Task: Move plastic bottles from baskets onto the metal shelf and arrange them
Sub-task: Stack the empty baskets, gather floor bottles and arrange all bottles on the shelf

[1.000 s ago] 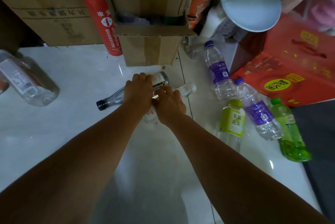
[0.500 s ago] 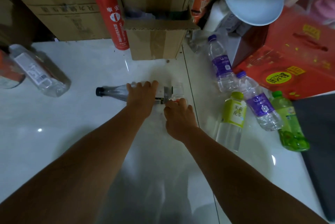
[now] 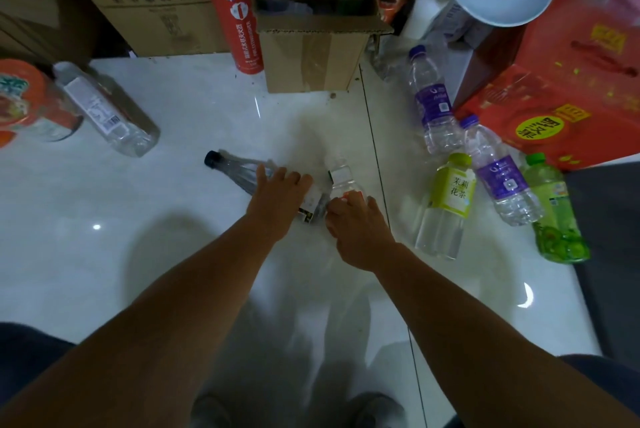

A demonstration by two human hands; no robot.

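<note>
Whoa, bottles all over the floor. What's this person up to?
A person is reaching down to a white tiled floor to gather plastic bottles. The left hand grips a black-capped clear bottle lying on its side, and the right hand grips a small clear bottle right beside it. More lie to the right: two purple-labelled water bottles, a yellow-green tea bottle and a green bottle. A large clear bottle lies off to the left. No shelf or basket shows in this view.
</note>
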